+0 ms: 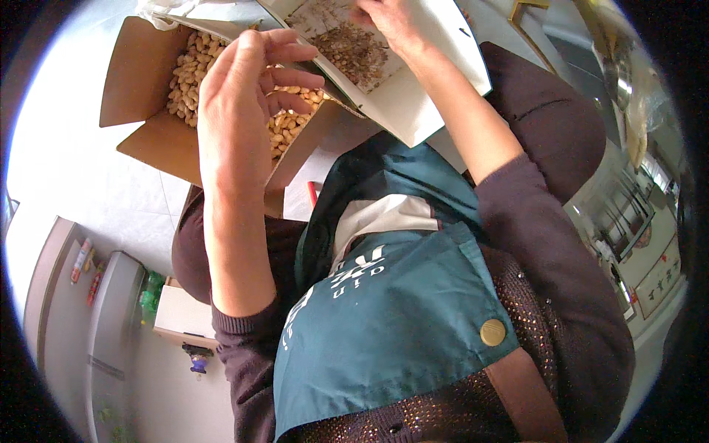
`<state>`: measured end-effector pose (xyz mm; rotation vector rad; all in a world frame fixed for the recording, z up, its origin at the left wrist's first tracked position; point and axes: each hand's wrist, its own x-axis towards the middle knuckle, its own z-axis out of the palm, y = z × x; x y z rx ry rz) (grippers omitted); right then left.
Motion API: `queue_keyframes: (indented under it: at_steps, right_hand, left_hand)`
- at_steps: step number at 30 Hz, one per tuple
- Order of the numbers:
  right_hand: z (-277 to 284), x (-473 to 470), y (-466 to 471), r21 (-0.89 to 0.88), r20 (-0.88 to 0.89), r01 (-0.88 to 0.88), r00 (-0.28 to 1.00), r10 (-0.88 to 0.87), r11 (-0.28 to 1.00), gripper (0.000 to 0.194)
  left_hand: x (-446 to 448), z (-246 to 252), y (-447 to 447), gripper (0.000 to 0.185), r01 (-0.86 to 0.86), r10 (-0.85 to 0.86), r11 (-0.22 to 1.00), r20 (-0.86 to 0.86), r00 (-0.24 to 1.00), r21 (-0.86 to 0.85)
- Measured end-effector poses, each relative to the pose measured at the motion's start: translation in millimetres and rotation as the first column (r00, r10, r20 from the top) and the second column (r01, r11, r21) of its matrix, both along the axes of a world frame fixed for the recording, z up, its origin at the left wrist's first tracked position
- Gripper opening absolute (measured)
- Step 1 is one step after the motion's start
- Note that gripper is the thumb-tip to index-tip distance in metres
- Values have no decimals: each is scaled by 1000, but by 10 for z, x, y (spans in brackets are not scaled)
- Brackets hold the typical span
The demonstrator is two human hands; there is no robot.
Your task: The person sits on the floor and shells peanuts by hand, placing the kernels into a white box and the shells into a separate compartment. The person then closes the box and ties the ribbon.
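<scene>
My left hand (243, 94) is raised over a cardboard box (135, 72) of unshelled peanuts (191, 72). Its fingers are spread and no object shows between them. Against the right side of that box leans a white-lined box (426, 99) with a heap of small brown debris (354, 52) at its bottom. My right hand (388, 22) is over this second box at the top edge of the view. Its fingers are bent and blurred, and whether they hold anything cannot be told.
Both boxes are close to my knees, above a teal apron (388, 321). A white plastic bag (166, 11) lies at the cardboard box's far edge. A metal-framed piece of furniture (526, 16) stands at the upper right, and a grey refrigerator (116, 310) at the lower left.
</scene>
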<state>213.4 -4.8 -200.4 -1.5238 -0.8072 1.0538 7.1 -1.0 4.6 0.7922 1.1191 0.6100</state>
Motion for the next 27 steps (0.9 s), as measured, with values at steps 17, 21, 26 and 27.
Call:
queue_keyframes:
  at_steps: [17, 21, 26, 27]
  right_hand:
    - [334, -3, 145, -164, 446, -404, 783, 433, 900, 23]
    - [-789, 72, -273, -563, 630, -317, 433, 644, 764, 18]
    - [-1407, -27, -632, -550, 705, -276, 354, 615, 788, 17]
    - [-1476, -60, -656, -585, 683, -243, 368, 631, 774, 18]
  left_hand:
    - [-33, -94, 18, 28, -204, 271, 934, 205, 941, -294]
    - [-118, -40, 20, 28, -232, 329, 905, 237, 914, -357]
    - [-147, 33, 34, 31, -225, 357, 888, 292, 887, -401]
    - [-153, 55, 40, 31, -214, 355, 883, 297, 886, -417]
